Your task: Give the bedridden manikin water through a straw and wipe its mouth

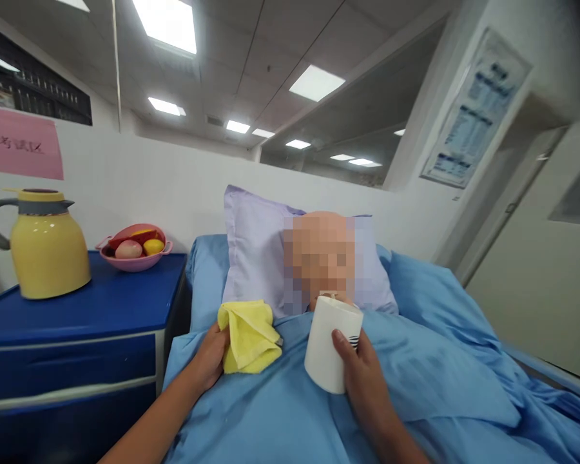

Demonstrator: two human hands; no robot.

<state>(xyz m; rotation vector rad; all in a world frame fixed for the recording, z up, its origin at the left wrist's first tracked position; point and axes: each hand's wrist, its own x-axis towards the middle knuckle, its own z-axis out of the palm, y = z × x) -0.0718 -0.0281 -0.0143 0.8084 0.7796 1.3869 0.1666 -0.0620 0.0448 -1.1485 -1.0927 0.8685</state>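
My right hand point(362, 374) is wrapped round a white cup point(327, 345), tilted with its rim against the mouth of a figure lying in bed point(321, 258). My left hand point(210, 357) grips a folded yellow cloth point(248, 336) that rests on the blue bed cover point(280, 412), just left of the cup and below the figure's chin. The figure's head lies on a lilac pillow point(254, 248).
A blue bedside cabinet point(77, 322) stands at the left, carrying a yellow thermos jug point(46, 248) and a pink bowl of fruit point(135, 248). A white partition wall point(174, 180) runs behind the bed. A door point(536, 258) is at the right.
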